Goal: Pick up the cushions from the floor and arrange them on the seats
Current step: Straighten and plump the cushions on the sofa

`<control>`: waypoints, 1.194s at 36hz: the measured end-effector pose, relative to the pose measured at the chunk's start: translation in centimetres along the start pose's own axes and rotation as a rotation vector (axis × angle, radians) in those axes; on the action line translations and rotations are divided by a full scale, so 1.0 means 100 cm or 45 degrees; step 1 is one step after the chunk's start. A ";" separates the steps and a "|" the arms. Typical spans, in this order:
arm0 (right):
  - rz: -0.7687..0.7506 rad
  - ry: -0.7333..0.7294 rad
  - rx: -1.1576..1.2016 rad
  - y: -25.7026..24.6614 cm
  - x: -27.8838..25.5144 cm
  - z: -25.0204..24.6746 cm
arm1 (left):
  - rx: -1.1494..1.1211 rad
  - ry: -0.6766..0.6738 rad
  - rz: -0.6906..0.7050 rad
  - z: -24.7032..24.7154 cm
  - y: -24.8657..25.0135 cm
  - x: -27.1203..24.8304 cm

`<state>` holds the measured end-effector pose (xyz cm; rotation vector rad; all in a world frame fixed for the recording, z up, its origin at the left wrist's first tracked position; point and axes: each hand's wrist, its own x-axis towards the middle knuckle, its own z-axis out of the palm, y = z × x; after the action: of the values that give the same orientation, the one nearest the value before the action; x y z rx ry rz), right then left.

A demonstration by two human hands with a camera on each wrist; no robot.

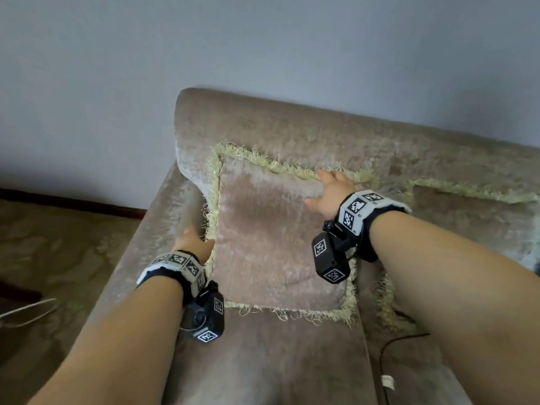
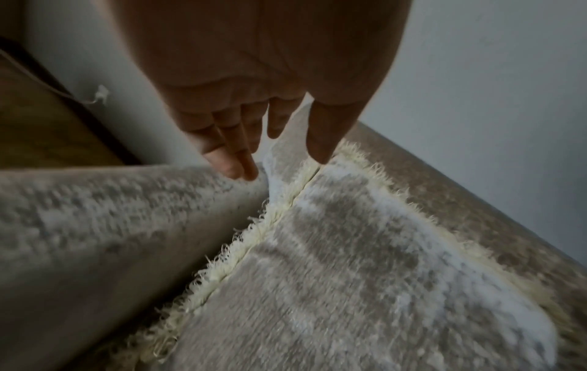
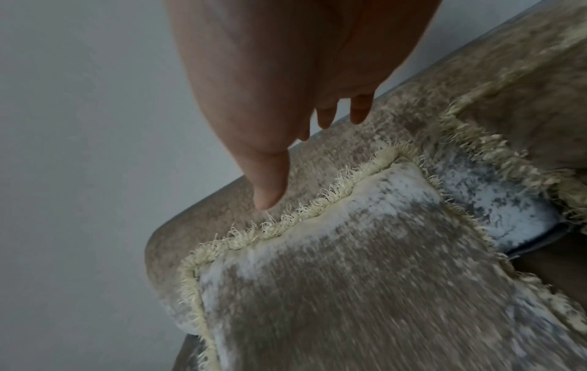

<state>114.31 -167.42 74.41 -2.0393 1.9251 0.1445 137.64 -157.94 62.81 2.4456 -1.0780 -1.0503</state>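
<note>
A beige velvet cushion [image 1: 271,244] [image 2: 365,263] [image 3: 365,276] with a pale yellow fringe leans on the sofa backrest [image 1: 292,127], at the seat's left end. My left hand [image 1: 193,242] [image 2: 282,150] is at its left edge. The straight fingers point down between the cushion and the armrest [image 1: 152,229] [image 2: 95,213], and the thumb touches the fringe. My right hand [image 1: 327,188] [image 3: 286,155] is at the cushion's top right corner, fingers straight, holding nothing. A second fringed cushion [image 1: 473,211] [image 3: 524,113] leans on the backrest to the right.
A grey wall stands behind the sofa. Patterned carpet [image 1: 58,244] lies to the left, with a white cable [image 1: 29,311] on it. On the seat [image 1: 277,361], a black cable [image 1: 394,346] and a white tag [image 1: 387,381] lie at the front right.
</note>
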 end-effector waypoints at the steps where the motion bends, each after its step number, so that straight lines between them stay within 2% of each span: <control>1: -0.007 -0.002 -0.004 0.002 0.014 0.003 | -0.026 -0.024 -0.032 0.009 -0.001 0.013; 7: -0.065 -0.009 -0.043 0.008 0.096 0.037 | -0.257 -0.132 -0.226 0.066 -0.014 0.076; 11: -0.118 -0.014 -0.129 0.008 0.141 0.064 | -0.298 -0.154 -0.203 0.103 -0.020 0.114; 14: -0.102 -0.010 -0.100 0.011 0.165 0.083 | -0.352 -0.110 -0.162 0.121 -0.019 0.135; 21: -0.121 -0.004 -0.203 0.023 0.181 0.113 | -0.445 -0.014 -0.307 0.140 -0.018 0.166; 24: -0.126 -0.017 -0.218 0.027 0.184 0.116 | -0.395 -0.035 -0.269 0.140 -0.016 0.168; 29: -0.154 0.071 -0.128 0.037 0.171 0.106 | -0.135 -0.080 -0.100 0.119 -0.004 0.152; 34: -0.092 0.107 0.103 0.065 0.158 0.066 | 0.115 -0.090 0.146 0.061 0.041 0.120; 39: 0.032 0.184 0.464 0.099 0.155 0.035 | 0.053 0.114 0.374 -0.007 0.115 0.105; 43: 0.110 0.161 0.506 0.124 0.155 0.065 | 0.013 0.202 0.454 -0.014 0.138 0.111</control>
<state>104.37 -180.61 61.61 -1.7387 1.9294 -0.3292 136.42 -175.56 65.01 2.1867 -1.3977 -0.7278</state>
